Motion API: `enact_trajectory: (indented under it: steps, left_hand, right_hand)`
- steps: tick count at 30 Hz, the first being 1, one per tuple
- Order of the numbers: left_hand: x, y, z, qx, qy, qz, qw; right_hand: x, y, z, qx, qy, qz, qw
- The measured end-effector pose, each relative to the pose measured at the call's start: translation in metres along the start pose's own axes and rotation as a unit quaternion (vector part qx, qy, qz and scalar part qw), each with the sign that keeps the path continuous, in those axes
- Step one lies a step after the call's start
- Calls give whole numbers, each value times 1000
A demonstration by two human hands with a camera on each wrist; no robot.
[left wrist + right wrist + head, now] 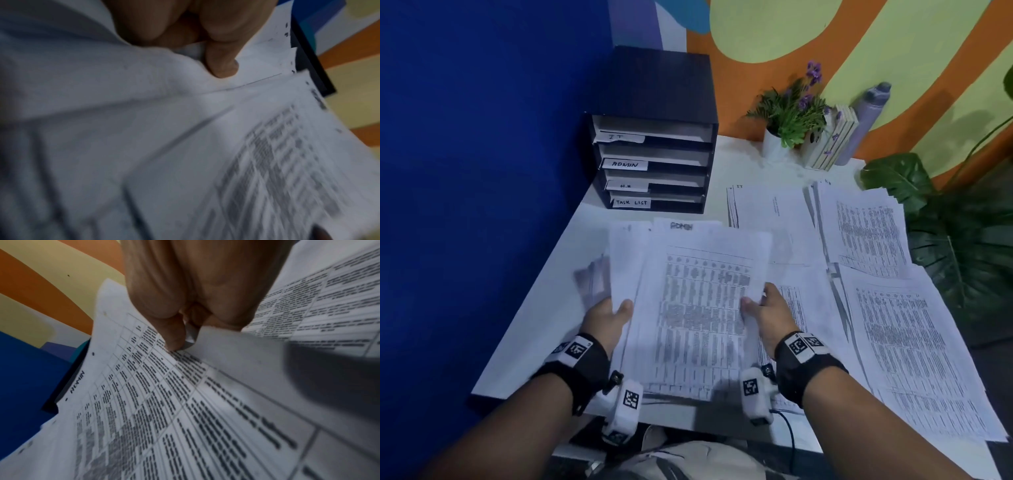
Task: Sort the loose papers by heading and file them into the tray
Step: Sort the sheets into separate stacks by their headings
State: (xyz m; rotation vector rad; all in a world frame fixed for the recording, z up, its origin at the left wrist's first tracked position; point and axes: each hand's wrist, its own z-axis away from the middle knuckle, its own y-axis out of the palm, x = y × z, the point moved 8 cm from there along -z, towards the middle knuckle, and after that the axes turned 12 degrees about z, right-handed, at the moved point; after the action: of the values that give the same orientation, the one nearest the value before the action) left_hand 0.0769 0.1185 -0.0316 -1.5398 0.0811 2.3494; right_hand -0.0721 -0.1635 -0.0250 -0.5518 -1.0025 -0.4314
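One black tray (654, 102) with four slots stands at the desk's (544, 308) back left corner, against the blue wall (482, 171); slot labels read IT, ADMIN, H.R, TASK LIST from top down. Three piles of paper lie flat on the right half of the desk — one headed IT (767, 219) at the back middle, one behind right (866, 233), one at the near right (914, 359) reaching the desk's front edge. Two potted plants (791, 113), a slatted planter and a grey bottle (866, 123) sit along the back wall.

Bare desk shows along the left edge, between the held sheets and the blue wall.

Left hand (607, 317) grips the left side of a fanned stack of sheets (695, 308), thumb on top. Right hand (770, 315) pinches the right edge of the top sheet — headed ADMIN — between thumb and fingers (174, 335). The stack is raised over the front middle of the desk, ahead of the tray.
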Motion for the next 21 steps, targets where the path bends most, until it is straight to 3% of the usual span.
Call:
enact_trajectory:
  steps: [2,5,7,9,12,16,19,21]
  left_hand:
    - [5,19,2,47,-45,30,997]
    - [11,37,2,109,-81,28,990]
    - [4,37,0,113,-27,-17,993]
    - [0,25,-5,67,30,-142,987]
    - [-1,11,-5,36,73,-309,947]
    - [24,14,-5,99,62,-453,884]
    - [31,19,1,125,69,-481,865]
    - [33,23,5,143,72,-483,861]
  right_hand:
    - [2,5,-1,4,-11,16,1000]
    - [9,-8,-3,-48,-37,76,995]
    - [14,-31,-3,-95,-49,134,985]
    - [13,-58,-6,-134,-50,188,972]
    - [-2,-98,-10,-186,-31,262,947]
    - [-6,-126,-5,-221,-12,360,906]
    - [7,-108,-3,-228,-19,487,843]
    - [18,-73,-3,-185,-77,490,849]
